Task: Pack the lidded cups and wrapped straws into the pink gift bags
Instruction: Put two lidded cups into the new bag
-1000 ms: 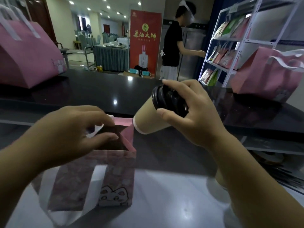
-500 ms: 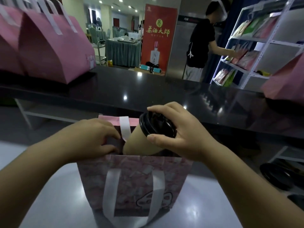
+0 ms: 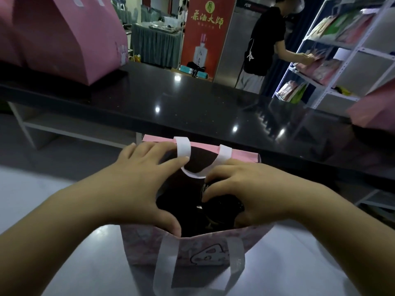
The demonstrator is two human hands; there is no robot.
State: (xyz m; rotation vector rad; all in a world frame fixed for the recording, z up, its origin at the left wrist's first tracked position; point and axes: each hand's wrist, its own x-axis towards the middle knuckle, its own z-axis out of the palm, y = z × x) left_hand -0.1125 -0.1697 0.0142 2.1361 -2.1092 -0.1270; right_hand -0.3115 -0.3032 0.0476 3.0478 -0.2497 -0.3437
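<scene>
white table (image 3: pixel 74 263), pink gift bag (image 3: pixel 192 251) upright

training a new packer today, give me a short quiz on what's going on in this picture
1. True or false: the right hand grips a black-lidded cup inside the pink gift bag.
2. What is the left hand doing? A) spreading the bag's mouth open B) lifting the bag by its handles C) hanging idle away from the bag
3. Fill in: the bag's handles are ___ in colour.
Key: 1 true; 2 A; 3 white.
</scene>
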